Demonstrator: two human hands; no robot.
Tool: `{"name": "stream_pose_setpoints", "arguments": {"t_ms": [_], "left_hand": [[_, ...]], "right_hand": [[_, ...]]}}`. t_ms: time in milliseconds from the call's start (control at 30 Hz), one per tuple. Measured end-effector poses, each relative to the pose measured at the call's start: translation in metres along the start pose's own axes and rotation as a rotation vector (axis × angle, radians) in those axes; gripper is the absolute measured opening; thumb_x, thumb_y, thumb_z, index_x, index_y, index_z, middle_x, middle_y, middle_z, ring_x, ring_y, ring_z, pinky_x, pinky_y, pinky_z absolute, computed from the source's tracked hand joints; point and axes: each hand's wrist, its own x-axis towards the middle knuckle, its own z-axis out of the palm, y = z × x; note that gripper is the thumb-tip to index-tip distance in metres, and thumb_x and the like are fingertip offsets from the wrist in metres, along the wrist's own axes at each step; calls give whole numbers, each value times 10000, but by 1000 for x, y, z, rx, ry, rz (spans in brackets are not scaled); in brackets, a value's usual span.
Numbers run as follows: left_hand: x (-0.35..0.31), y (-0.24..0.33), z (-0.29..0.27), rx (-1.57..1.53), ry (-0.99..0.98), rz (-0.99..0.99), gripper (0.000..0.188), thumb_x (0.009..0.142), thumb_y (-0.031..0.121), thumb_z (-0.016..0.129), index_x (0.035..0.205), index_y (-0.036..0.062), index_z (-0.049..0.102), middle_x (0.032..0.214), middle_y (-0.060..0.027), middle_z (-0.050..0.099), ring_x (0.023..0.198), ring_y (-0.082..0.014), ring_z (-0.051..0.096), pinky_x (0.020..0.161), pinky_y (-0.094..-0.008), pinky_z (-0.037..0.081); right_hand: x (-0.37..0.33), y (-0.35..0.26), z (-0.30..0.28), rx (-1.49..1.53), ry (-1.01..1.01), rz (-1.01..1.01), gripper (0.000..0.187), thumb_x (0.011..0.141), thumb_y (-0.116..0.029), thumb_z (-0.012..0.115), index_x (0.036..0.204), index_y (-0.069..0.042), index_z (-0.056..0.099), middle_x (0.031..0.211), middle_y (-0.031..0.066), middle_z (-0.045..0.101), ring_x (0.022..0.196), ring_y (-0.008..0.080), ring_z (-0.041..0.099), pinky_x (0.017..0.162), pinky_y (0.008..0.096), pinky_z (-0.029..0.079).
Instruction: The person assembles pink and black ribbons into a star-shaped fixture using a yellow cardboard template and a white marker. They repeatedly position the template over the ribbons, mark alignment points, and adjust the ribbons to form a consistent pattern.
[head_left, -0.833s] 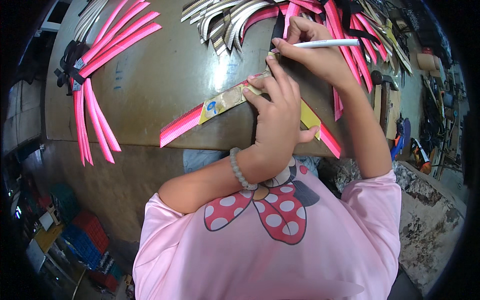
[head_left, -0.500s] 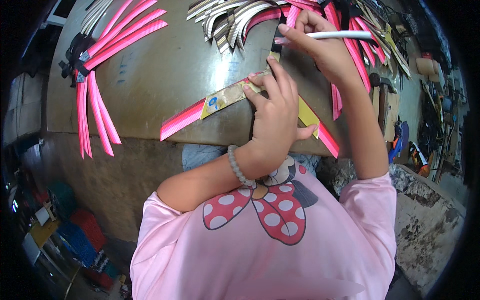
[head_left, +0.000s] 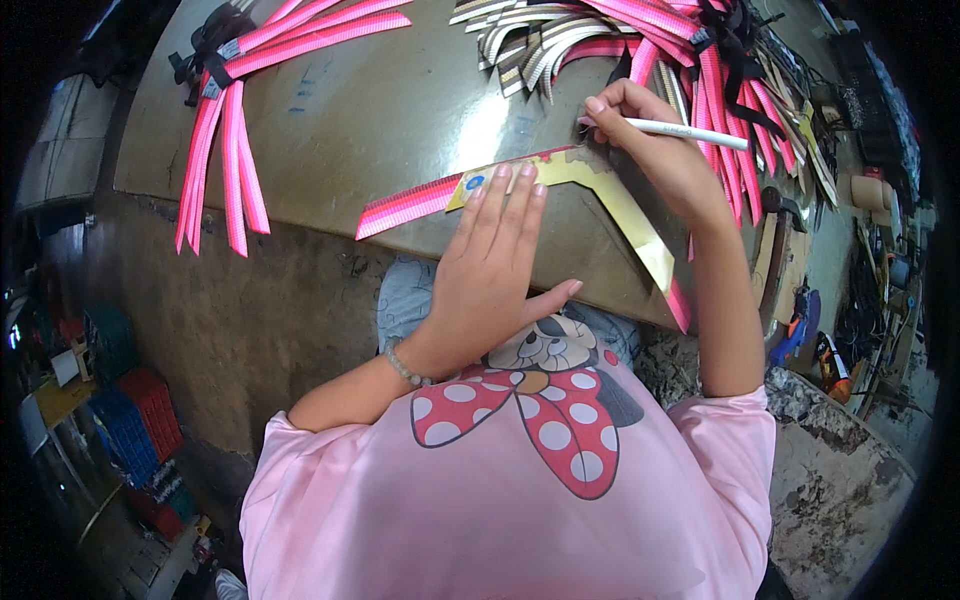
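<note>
My left hand (head_left: 485,270) lies flat with its fingers stretched over the left arm of a bent yellow template (head_left: 632,222), thumb spread out to the side. Beneath the template is a pink webbing strap (head_left: 405,208), its ends showing past the template at the left and the lower right. My right hand (head_left: 650,140) is closed around a slim white pen (head_left: 695,134), just above the template's bend. Its fingertips are by a small pinkish bit at the bend, and the pen's tip is hard to make out.
A bundle of pink straps with black pieces (head_left: 213,75) lies at the table's (head_left: 330,140) left. Striped grey-white straps (head_left: 540,45) and more pink straps (head_left: 715,120) are heaped at the back. A hammer (head_left: 783,205) rests at the right edge.
My left hand has slid left along the template and flattened, uncovering its bend and right arm. My right hand has come nearer the bend with the pen, whose outer end has dipped.
</note>
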Motion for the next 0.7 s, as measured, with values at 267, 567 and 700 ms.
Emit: {"name": "stream_pose_setpoints", "arguments": {"t_ms": [267, 567, 700], "left_hand": [[-7, 2, 18, 37, 139, -46, 902, 776, 543, 707, 1358, -112, 491, 1434, -278, 475, 1394, -400, 410, 1178, -520, 259], [-13, -2, 23, -7, 146, -23, 815, 706, 544, 756, 1295, 2, 600, 1326, -233, 565, 1322, -379, 484, 1170, -590, 251], [-20, -5, 30, -153, 192, -17, 791, 729, 535, 750, 1302, 11, 597, 1350, -212, 550, 1353, -373, 452, 1178, -599, 223]], "right_hand": [[-1, -36, 43, -108, 36, -215, 239, 896, -214, 715, 841, -13, 598, 698, 22, 587, 635, 73, 527, 556, 256, 432], [-5, -42, 111, -295, 172, -220, 244, 865, -150, 683, 735, -3, 538, 606, 148, 574, 505, 296, 564, 496, 375, 447], [-11, -43, 121, -480, 171, -374, 187, 831, -147, 676, 749, -31, 555, 637, 181, 610, 566, 367, 625, 518, 405, 477]]}}
